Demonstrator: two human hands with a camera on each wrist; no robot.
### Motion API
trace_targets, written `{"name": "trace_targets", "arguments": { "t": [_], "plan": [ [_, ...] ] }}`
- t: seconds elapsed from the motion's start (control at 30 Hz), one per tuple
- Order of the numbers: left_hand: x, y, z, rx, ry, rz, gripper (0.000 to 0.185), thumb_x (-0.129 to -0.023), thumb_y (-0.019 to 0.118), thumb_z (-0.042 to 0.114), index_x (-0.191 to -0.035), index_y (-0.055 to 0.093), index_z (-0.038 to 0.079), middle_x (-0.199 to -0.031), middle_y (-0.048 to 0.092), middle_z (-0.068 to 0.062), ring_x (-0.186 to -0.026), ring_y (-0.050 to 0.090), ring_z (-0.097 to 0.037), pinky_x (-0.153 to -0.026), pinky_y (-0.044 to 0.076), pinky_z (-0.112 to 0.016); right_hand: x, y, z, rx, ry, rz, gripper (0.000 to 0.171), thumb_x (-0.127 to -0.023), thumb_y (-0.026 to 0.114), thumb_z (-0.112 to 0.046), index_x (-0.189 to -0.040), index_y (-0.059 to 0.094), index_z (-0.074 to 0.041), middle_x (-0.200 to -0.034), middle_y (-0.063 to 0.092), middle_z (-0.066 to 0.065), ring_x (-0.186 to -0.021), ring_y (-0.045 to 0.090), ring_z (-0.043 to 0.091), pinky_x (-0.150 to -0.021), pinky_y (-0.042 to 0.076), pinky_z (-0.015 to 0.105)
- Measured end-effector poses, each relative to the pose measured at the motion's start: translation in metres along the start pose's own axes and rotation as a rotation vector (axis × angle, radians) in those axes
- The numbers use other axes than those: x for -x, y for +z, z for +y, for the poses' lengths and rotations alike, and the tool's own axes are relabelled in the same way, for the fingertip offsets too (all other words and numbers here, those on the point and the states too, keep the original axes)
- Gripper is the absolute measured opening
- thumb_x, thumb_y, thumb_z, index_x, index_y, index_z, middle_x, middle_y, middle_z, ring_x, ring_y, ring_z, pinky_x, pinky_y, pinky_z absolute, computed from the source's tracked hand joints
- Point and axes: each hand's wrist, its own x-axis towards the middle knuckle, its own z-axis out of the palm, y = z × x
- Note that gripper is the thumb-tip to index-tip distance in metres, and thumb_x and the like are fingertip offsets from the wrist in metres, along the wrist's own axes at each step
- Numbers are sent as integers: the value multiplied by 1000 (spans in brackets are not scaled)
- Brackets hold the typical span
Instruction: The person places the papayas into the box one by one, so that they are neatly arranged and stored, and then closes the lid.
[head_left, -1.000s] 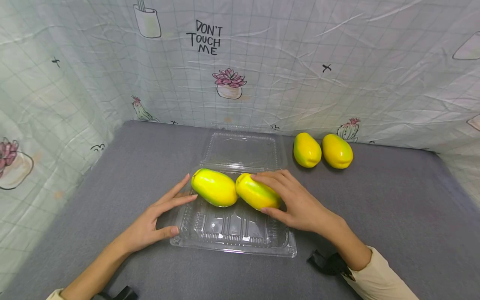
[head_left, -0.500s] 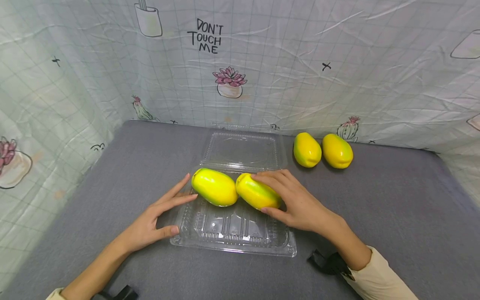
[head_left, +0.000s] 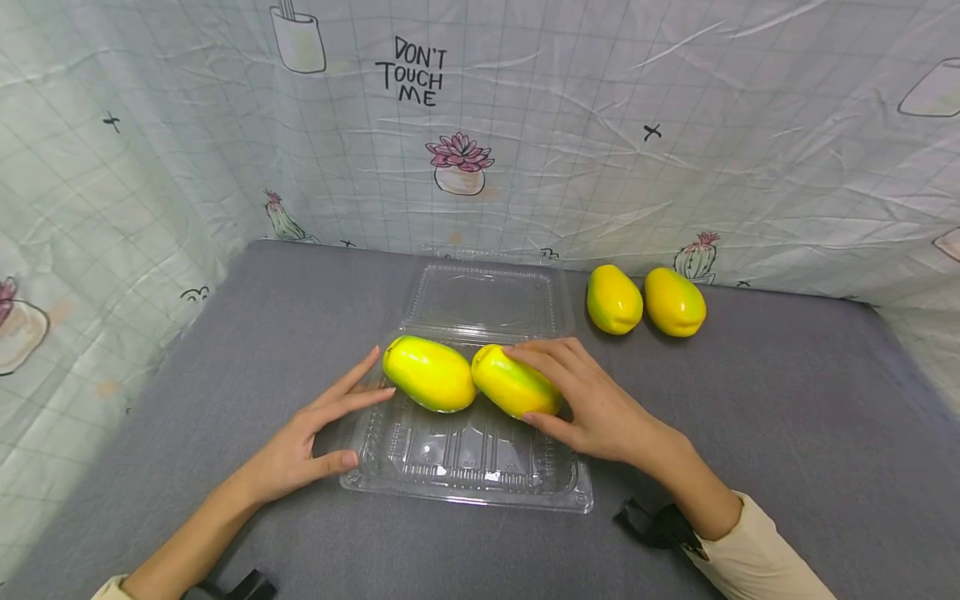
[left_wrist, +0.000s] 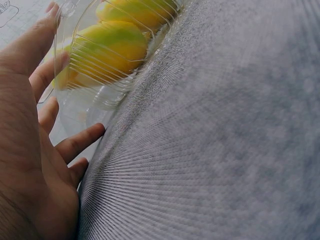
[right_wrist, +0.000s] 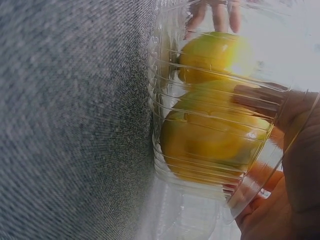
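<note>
At frame centre the right hand point(head_left: 592, 404) curls its grip round the right mango point(head_left: 514, 383), long axis running upper left to lower right in the clear tray point(head_left: 465, 475), while the left hand point(head_left: 300, 446), grip spread, rests against the tray's left edge beside the left mango point(head_left: 427, 374).

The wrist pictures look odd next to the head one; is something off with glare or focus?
Head view: sharp, evenly lit, edges bowed by a wide lens. Left wrist view: the left hand is a close, soft blur. Right wrist view: a bright glare washes out the far mango, and the clear container ribs distort the fruit behind.
</note>
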Motion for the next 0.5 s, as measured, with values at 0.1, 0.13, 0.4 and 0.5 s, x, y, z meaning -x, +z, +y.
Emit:
{"name": "trace_targets", "arguments": {
  "t": [0.1,0.13,0.4,0.5],
  "plan": [
    [0,0,0,3,-5,0,55,-82,62,23,-128,44,0,-144,12,-24,-129,10,-43,-104,11,-24,0,0,0,0,2,-2,67,-81,64,-30,-138,31,-21,-135,33,-9,-119,30,11,-95,30,32],
    [0,0,0,4,-6,-1,55,-82,63,23,-128,44,0,-144,12,-24,-129,10,-43,-104,11,-24,0,-1,0,-1,3,-3,67,-81,64,-30,-138,31,-21,-135,33,-9,-119,30,11,-95,30,32],
    [-1,-1,1,6,-14,-3,55,-81,63,21,-129,44,0,-144,12,-24,-130,10,-42,-104,11,-24,-1,-2,0,-8,8,-4,67,-81,65,-29,-138,31,-21,-135,33,-8,-119,30,11,-95,31,32],
    [-1,-1,1,4,-17,-2,55,-81,63,22,-129,44,1,-144,12,-23,-130,10,-42,-104,11,-24,-1,-2,0,-7,11,-3,67,-81,64,-30,-138,31,-21,-135,33,-9,-119,30,11,-95,31,31]
  ]
}}
